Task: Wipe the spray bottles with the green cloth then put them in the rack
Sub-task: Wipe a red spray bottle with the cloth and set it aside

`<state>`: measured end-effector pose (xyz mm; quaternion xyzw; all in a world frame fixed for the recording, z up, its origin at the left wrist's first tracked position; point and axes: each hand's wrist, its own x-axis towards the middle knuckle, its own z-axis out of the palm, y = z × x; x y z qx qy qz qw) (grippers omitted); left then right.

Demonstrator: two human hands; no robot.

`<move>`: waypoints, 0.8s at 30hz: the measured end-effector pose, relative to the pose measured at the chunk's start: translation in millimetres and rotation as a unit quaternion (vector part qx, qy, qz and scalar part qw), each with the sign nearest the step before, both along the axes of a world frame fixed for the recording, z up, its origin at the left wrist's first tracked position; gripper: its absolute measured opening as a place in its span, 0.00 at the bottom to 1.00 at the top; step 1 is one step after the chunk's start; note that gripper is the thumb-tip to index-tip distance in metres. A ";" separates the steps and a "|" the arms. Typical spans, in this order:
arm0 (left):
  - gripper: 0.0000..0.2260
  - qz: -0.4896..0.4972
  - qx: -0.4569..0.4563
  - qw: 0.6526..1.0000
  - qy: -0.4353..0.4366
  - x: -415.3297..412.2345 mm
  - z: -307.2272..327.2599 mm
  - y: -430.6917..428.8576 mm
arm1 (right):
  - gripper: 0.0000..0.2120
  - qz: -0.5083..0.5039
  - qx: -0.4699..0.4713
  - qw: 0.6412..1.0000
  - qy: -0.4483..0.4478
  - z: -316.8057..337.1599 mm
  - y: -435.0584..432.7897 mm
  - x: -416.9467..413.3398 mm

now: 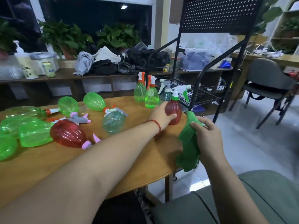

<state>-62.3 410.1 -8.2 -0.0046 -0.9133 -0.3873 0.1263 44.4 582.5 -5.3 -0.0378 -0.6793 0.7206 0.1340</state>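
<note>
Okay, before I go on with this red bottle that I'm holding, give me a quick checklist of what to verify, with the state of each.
1. Left hand has a firm grip on the upright red spray bottle: ok, fingers wrap its body.
2. Green cloth in the right hand: ok, bunched and hanging off the table edge.
3. Cloth touching the bottle: not ok, they are apart.
4. Bottle wiped already: cannot tell.
5. Free space in the black rack basket: cannot tell, it is partly hidden behind the bottles.
6. Neighbouring upright green bottles clear of the left hand: ok, though close.
</note>
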 end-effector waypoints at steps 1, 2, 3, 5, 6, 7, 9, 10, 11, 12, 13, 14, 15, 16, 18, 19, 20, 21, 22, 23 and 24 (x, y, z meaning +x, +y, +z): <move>0.36 0.004 -0.004 1.000 -0.005 -0.8 1.3 0.6 | 0.09 -0.001 -0.004 1.000 0.001 -0.3 0.4 -0.7; 0.37 0.005 -0.008 1.000 -0.010 -0.8 2.7 0.8 | 0.08 -0.001 -0.006 1.000 0.001 -0.2 0.1 -0.7; 0.38 0.007 -0.015 1.000 -0.013 2.1 5.3 0.7 | 0.08 0.001 -0.007 1.000 0.003 -0.1 -1.2 -0.9; 0.38 0.012 -0.031 0.999 -0.008 11.8 11.9 -2.9 | 0.08 0.017 -0.008 1.000 0.007 1.8 -6.6 0.6; 0.36 0.008 -0.048 0.999 0.001 18.3 16.3 -7.6 | 0.09 0.026 -0.009 1.000 0.008 2.8 -9.9 1.4; 0.32 -0.001 -0.076 0.997 0.013 25.2 21.6 -15.0 | 0.09 0.033 -0.008 0.999 0.009 4.0 -13.8 2.1; 0.23 -0.025 -0.147 0.988 0.031 39.0 35.8 -38.7 | 0.08 0.045 -0.001 0.999 0.013 7.0 -22.8 4.5; 0.20 -0.028 -0.181 0.983 0.034 46.1 45.1 -54.4 | 0.08 0.051 0.004 0.999 0.017 8.6 -28.2 6.2; 0.20 -0.020 -0.212 0.977 0.030 52.6 54.7 -71.5 | 0.08 0.058 0.008 0.998 0.019 10.2 -34.4 7.8; 0.22 -0.002 -0.239 0.971 0.015 57.5 63.7 -90.4 | 0.08 0.064 0.013 0.998 0.020 11.8 -40.9 9.5; 0.26 0.022 -0.264 0.964 -0.012 61.7 72.3 -109.9 | 0.08 0.072 0.017 0.997 0.022 13.5 -48.3 11.4; 0.31 0.048 -0.280 0.957 -0.048 64.8 79.2 -129.5 | 0.08 0.078 0.023 0.996 0.022 14.8 -56.4 13.2; 0.38 0.070 -0.281 0.953 -0.090 67.6 83.9 -148.8 | 0.07 0.082 0.028 0.996 0.020 16.3 -64.4 14.8; 0.46 0.082 -0.263 0.952 -0.132 70.9 86.5 -165.8 | 0.07 0.086 0.031 0.996 0.018 17.4 -72.7 16.1; 0.57 0.080 -0.220 0.951 -0.204 79.5 82.9 -187.7 | 0.07 0.100 0.023 0.995 0.007 19.5 -90.6 19.4; 0.58 0.078 -0.210 0.947 -0.232 83.6 77.1 -191.5 | 0.07 0.109 0.016 0.994 0.001 19.8 -99.2 20.9; 0.56 0.082 -0.199 0.946 -0.244 85.7 68.7 -193.0 | 0.06 0.119 0.008 0.993 -0.003 20.0 -107.7 22.3; 0.51 0.088 -0.188 0.949 -0.238 86.6 59.8 -192.1 | 0.06 0.128 0.006 0.992 -0.008 19.9 -115.6 23.8; 0.47 0.091 -0.171 0.957 -0.216 86.7 52.8 -191.3 | 0.06 0.134 0.007 0.991 -0.013 18.4 -123.2 25.1; 0.43 0.095 -0.152 0.966 -0.189 88.4 49.3 -189.2 | 0.07 0.139 0.006 0.990 -0.017 17.2 -130.3 26.8; 0.40 0.097 -0.134 0.973 -0.159 91.3 47.7 -187.5 | 0.07 0.144 0.005 0.989 -0.020 15.9 -136.7 28.4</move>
